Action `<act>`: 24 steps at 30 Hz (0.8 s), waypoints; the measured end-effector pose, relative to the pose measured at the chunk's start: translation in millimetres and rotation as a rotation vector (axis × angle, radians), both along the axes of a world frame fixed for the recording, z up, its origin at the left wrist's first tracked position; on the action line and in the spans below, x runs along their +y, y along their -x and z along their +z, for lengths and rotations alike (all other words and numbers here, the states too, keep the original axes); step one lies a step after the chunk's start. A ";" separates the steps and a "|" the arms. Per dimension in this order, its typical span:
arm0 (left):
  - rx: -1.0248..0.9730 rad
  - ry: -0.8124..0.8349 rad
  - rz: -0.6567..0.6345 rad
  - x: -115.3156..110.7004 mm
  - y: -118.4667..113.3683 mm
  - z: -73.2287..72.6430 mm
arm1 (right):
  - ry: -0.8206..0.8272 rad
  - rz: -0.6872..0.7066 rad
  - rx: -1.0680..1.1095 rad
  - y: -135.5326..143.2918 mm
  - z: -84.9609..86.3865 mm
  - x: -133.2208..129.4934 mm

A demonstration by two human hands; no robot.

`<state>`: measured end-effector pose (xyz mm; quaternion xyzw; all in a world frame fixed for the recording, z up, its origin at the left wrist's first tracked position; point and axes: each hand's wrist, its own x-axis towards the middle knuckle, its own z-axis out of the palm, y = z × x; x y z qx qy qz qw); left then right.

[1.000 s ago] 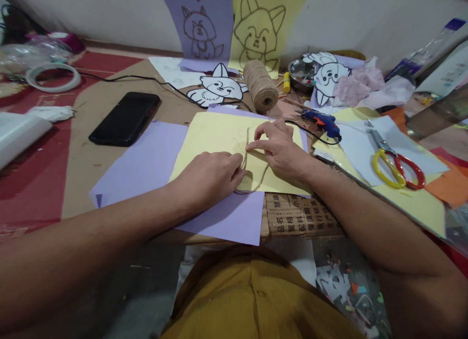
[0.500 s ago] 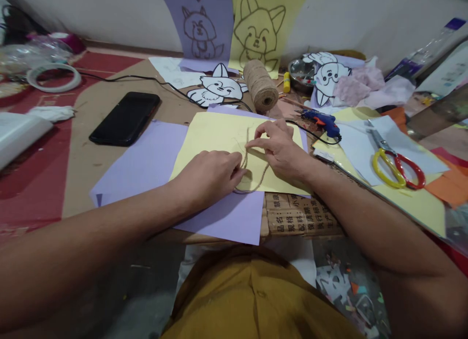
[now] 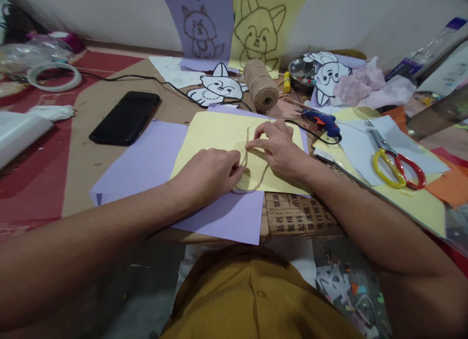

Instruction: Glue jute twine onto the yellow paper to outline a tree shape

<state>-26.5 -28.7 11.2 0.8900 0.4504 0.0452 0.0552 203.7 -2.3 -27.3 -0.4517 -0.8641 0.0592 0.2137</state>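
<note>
A thin brown twine (image 3: 262,175) lies in a loose curve on a yellow sheet of paper (image 3: 204,131). My left hand (image 3: 215,173) rests on the sheet's lower left part, fingers closed on the twine. From the right, my right hand (image 3: 280,146) pinches the twine near the middle of the sheet, thumb and forefinger together, the other fingers bent. Faint pencil lines show on the paper by the fingertips. Purple paper (image 3: 234,222) lies under the yellow sheet. Behind it lies a twine spool (image 3: 260,85) on its side.
At the left are a black phone (image 3: 126,118) and a tape roll (image 3: 54,77). Scissors (image 3: 397,163) and a blue glue gun (image 3: 321,122) lie at the right. Two twine-outlined fox pictures (image 3: 258,31) lean on the wall, with a fox cutout (image 3: 219,85) before them.
My left hand has shifted very slightly up and left on the yellow sheet. The right hand stays almost still, its pinch on the twine unchanged.
</note>
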 end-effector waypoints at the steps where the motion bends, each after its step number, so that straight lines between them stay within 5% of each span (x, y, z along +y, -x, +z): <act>1: 0.002 0.003 -0.002 0.2 -0.2 -0.2 | 0.001 -0.019 0.008 -0.3 -0.8 1.7; 6: 0.015 0.006 0.006 0.9 -0.9 -1.2 | -0.002 -0.128 -0.015 -2.4 -2.9 11.3; 24: -0.002 -0.010 0.001 3.1 0.9 -6.2 | -0.038 -0.097 -0.040 0.0 0.0 8.6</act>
